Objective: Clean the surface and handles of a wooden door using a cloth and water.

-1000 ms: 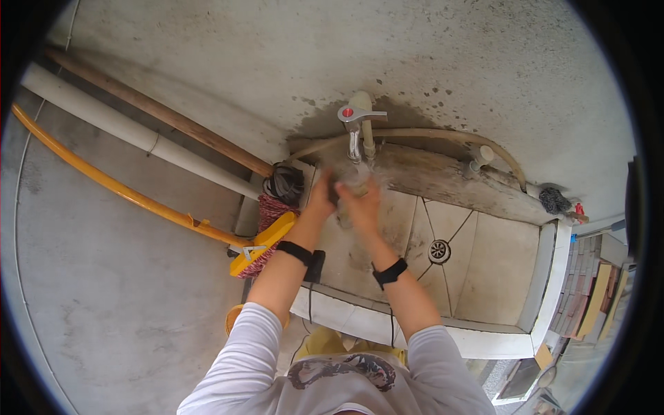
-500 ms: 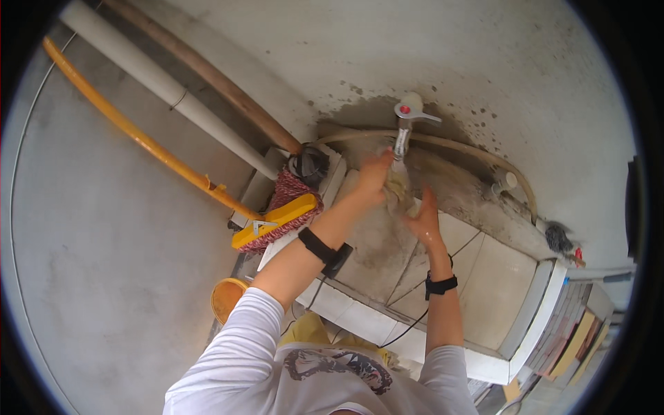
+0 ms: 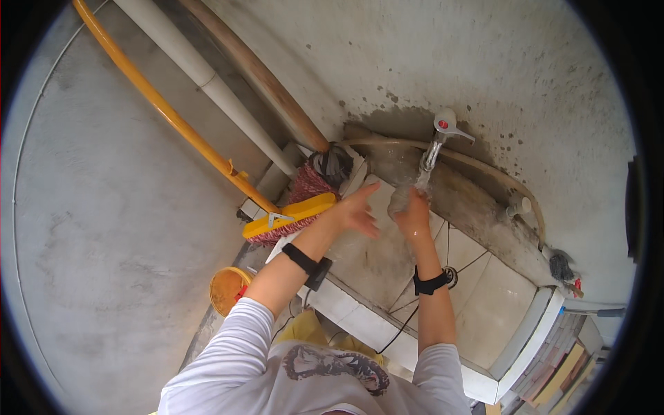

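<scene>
Water runs from a chrome tap (image 3: 430, 153) on the wall. Just under its spout, my right hand (image 3: 413, 213) is closed around a clear, cup-like thing (image 3: 399, 199); splashing water and my fingers blur its outline. To the left of it, my left hand (image 3: 358, 209) is held over the tiled basin (image 3: 363, 259) with its fingers apart and nothing in it. A black strap with a small dark box sits on my left forearm, and a black band circles my right wrist.
A mop with a yellow head (image 3: 290, 216) and red-white strands leans at the basin's left, beside a grey mop (image 3: 332, 164) and a white pipe (image 3: 207, 83). An orange bucket (image 3: 228, 290) stands on the floor. A hose (image 3: 477, 162) runs along the wall.
My left hand has drawn back from beneath the tap, down and to the left, opening its fingers. My right hand has moved closer under the spout and closed around the clear thing.
</scene>
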